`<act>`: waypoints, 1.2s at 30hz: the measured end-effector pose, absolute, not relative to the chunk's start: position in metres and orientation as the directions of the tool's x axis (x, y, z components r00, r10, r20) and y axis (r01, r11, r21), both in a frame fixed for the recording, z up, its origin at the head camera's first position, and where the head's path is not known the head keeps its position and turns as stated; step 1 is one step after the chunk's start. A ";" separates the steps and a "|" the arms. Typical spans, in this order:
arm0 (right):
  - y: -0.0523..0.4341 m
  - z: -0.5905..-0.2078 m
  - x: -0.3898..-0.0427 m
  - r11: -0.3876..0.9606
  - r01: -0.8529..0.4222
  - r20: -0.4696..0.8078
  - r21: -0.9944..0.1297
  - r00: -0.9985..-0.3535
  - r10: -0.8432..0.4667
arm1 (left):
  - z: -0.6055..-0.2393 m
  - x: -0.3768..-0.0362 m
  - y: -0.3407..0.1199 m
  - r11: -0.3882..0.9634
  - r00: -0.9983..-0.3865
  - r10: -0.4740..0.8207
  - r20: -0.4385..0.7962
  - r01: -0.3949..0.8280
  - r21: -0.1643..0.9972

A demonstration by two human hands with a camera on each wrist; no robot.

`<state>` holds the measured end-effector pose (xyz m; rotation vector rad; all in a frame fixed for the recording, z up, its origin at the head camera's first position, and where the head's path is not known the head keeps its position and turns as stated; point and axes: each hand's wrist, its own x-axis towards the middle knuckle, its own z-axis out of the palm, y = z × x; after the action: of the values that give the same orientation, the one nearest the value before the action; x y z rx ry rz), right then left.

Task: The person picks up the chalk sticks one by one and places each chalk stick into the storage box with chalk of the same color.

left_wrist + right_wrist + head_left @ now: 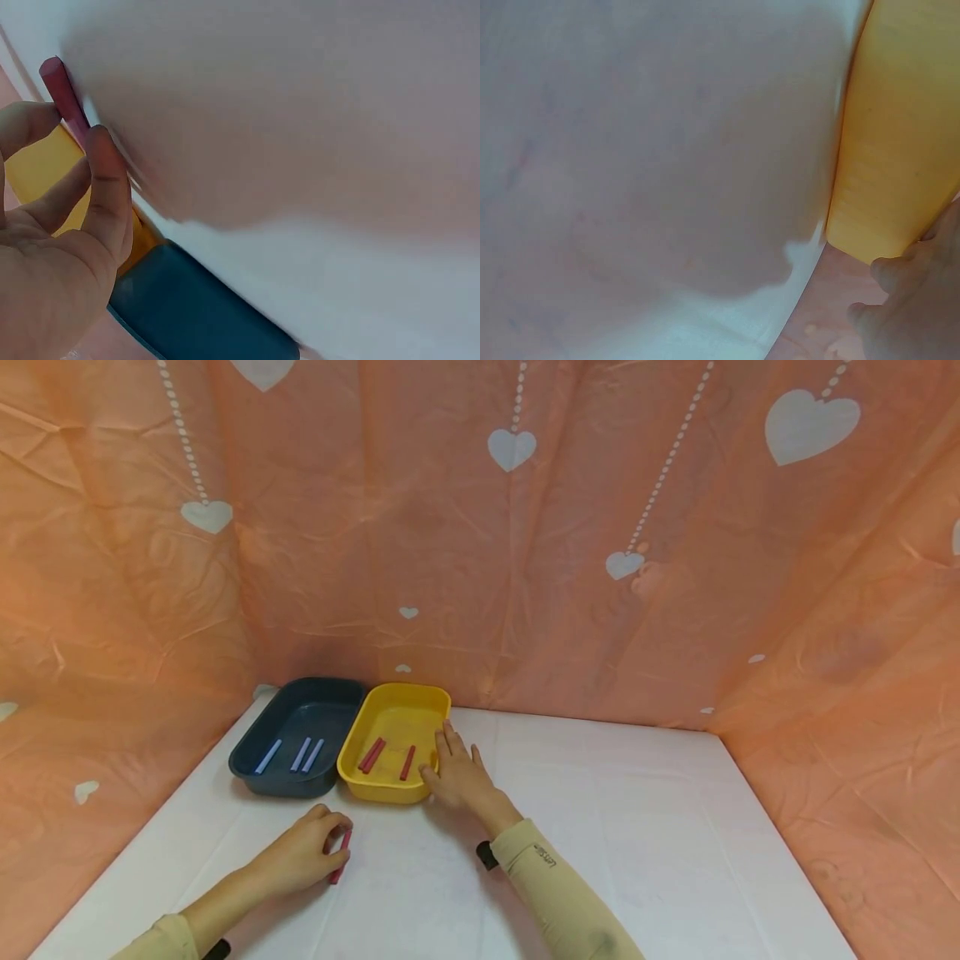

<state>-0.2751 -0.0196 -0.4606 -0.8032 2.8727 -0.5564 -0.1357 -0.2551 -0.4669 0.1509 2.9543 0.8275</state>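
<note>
Between thumb and fingers, my left hand [303, 853] pinches a red stick [341, 857] close to the tabletop, in front of the trays. The left wrist view shows the blunt end of that stick [60, 84] sticking out past the fingertips. My right hand [462, 777] rests against the right side of the yellow tray [397, 792], fingers spread and mostly straight along its rim. Inside the yellow tray lie red sticks [407, 762], two of them side by side. The dark blue tray [300, 783] stands against it on the left, holding three lavender sticks [268, 757].
A white tabletop [637, 843] extends to the right of the trays and in front of them. Orange sheeting with white hearts [512, 449] hangs behind and along both sides of the table.
</note>
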 end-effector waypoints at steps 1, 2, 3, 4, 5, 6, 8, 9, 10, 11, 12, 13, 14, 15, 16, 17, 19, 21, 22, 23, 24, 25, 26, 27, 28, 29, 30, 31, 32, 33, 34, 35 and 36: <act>-0.020 -0.460 -0.275 0.793 -0.480 -0.004 -0.376 -0.855 -0.519 | -0.467 -0.135 -0.255 0.849 -0.993 0.115 -0.038 0.078 0.522; -0.020 -0.460 -0.275 0.792 -0.480 -0.004 -0.377 -0.855 -0.519 | -0.467 -0.135 -0.255 0.848 -0.993 0.115 -0.034 0.080 0.523; -0.020 -0.460 -0.275 0.792 -0.479 -0.004 -0.378 -0.855 -0.519 | -0.467 -0.135 -0.254 0.847 -0.993 0.115 -0.031 0.082 0.526; -0.020 -0.460 -0.275 0.792 -0.479 -0.001 -0.380 -0.855 -0.518 | -0.467 -0.135 -0.254 0.844 -0.993 0.114 -0.029 0.082 0.530; -0.020 -0.460 -0.275 0.790 -0.479 0.001 -0.382 -0.856 -0.518 | -0.467 -0.135 -0.254 0.840 -0.993 0.117 -0.025 0.085 0.536; -0.020 -0.460 -0.275 0.790 -0.478 0.004 -0.384 -0.857 -0.516 | -0.467 -0.135 -0.254 0.836 -0.993 0.119 -0.020 0.089 0.541; -0.020 -0.461 -0.276 0.791 -0.476 0.001 -0.385 -0.857 -0.515 | -0.467 -0.135 -0.255 0.828 -0.992 0.122 -0.016 0.093 0.552; -0.020 -0.461 -0.276 0.791 -0.475 0.000 -0.385 -0.857 -0.515 | -0.468 -0.136 -0.255 0.824 -0.992 0.124 -0.015 0.095 0.559; -0.020 -0.461 -0.276 0.790 -0.475 0.001 -0.387 -0.857 -0.515 | -0.468 -0.137 -0.255 0.819 -0.992 0.127 -0.014 0.097 0.565; -0.021 -0.462 -0.276 0.790 -0.474 0.000 -0.389 -0.858 -0.514 | -0.469 -0.137 -0.255 0.816 -0.992 0.129 -0.013 0.099 0.570; -0.021 -0.462 -0.276 0.790 -0.473 0.002 -0.391 -0.858 -0.513 | -0.469 -0.138 -0.255 0.810 -0.992 0.128 -0.016 0.095 0.578; -0.021 -0.462 -0.276 0.790 -0.472 0.001 -0.392 -0.859 -0.513 | -0.469 -0.138 -0.256 0.805 -0.992 0.126 -0.018 0.092 0.586; -0.021 -0.462 -0.276 0.790 -0.471 0.000 -0.392 -0.859 -0.512 | -0.469 -0.138 -0.256 0.797 -0.992 0.124 -0.022 0.087 0.597; -0.021 -0.461 -0.276 0.790 -0.471 0.000 -0.394 -0.859 -0.512 | -0.469 -0.138 -0.256 0.790 -0.992 0.122 -0.024 0.082 0.608; -0.021 -0.461 -0.275 0.789 -0.470 0.002 -0.395 -0.860 -0.511 | -0.470 -0.139 -0.256 0.782 -0.992 0.120 -0.026 0.078 0.618; -0.020 -0.461 -0.275 0.789 -0.470 0.004 -0.395 -0.860 -0.511 | -0.470 -0.138 -0.256 0.773 -0.993 0.119 -0.026 0.076 0.630; -0.020 -0.460 -0.274 0.789 -0.471 0.004 -0.395 -0.860 -0.511 | -0.470 -0.138 -0.256 0.757 -0.993 0.116 -0.025 0.073 0.649; -0.020 -0.459 -0.274 0.790 -0.471 0.001 -0.393 -0.859 -0.512 | -0.469 -0.138 -0.256 0.744 -0.993 0.116 -0.021 0.073 0.664; -0.020 -0.459 -0.274 0.789 -0.472 0.004 -0.393 -0.859 -0.512 | -0.469 -0.138 -0.256 0.738 -0.993 0.116 -0.018 0.074 0.670; -0.020 -0.459 -0.274 0.789 -0.473 0.004 -0.392 -0.859 -0.513 | -0.469 -0.137 -0.256 0.733 -0.993 0.116 -0.018 0.074 0.676; -0.020 -0.459 -0.274 0.789 -0.472 0.002 -0.392 -0.859 -0.513 | -0.469 -0.137 -0.257 0.729 -0.993 0.115 -0.019 0.072 0.681; -0.020 -0.459 -0.274 0.790 -0.472 0.000 -0.392 -0.859 -0.513 | -0.469 -0.137 -0.257 0.725 -0.993 0.113 -0.020 0.069 0.685; -0.020 -0.459 -0.274 0.790 -0.471 -0.001 -0.392 -0.859 -0.513 | -0.469 -0.137 -0.257 0.721 -0.993 0.112 -0.019 0.068 0.689; -0.020 -0.459 -0.274 0.789 -0.470 0.000 -0.395 -0.859 -0.512 | -0.469 -0.137 -0.257 0.719 -0.994 0.110 -0.019 0.066 0.692; -0.020 -0.459 -0.274 0.789 -0.469 0.001 -0.397 -0.860 -0.511 | -0.469 -0.137 -0.258 0.716 -0.994 0.108 -0.019 0.064 0.695; -0.020 -0.459 -0.274 0.788 -0.469 0.000 -0.398 -0.860 -0.511 | -0.470 -0.137 -0.258 0.714 -0.994 0.104 -0.018 0.062 0.697; -0.020 -0.459 -0.275 0.788 -0.467 -0.002 -0.400 -0.860 -0.511 | -0.470 -0.137 -0.258 0.711 -0.995 0.101 -0.017 0.060 0.700; -0.021 -0.460 -0.275 0.787 -0.468 0.000 -0.401 -0.860 -0.511 | -0.470 -0.137 -0.258 0.707 -0.995 0.096 -0.014 0.058 0.705; -0.021 -0.460 -0.275 0.787 -0.468 0.000 -0.401 -0.859 -0.511 | -0.470 -0.137 -0.259 0.703 -0.996 0.093 -0.010 0.059 0.709; -0.021 -0.460 -0.275 0.788 -0.469 -0.001 -0.400 -0.859 -0.512 | -0.470 -0.136 -0.259 0.700 -0.996 0.090 -0.006 0.059 0.712; -0.021 -0.461 -0.275 0.789 -0.469 -0.002 -0.396 -0.859 -0.512 | -0.470 -0.136 -0.259 0.694 -0.996 0.088 -0.001 0.061 0.717; -0.021 -0.461 -0.275 0.791 -0.471 -0.003 -0.392 -0.859 -0.513 | -0.469 -0.136 -0.259 0.691 -0.996 0.085 0.009 0.065 0.720; -0.021 -0.461 -0.275 0.792 -0.472 -0.004 -0.387 -0.858 -0.513 | -0.469 -0.135 -0.259 0.684 -0.996 0.082 0.020 0.070 0.726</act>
<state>-0.2752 -0.0209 -0.4608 -0.7916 2.8696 -0.5768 -0.1355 -0.2588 -0.4689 0.1295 2.8699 1.2356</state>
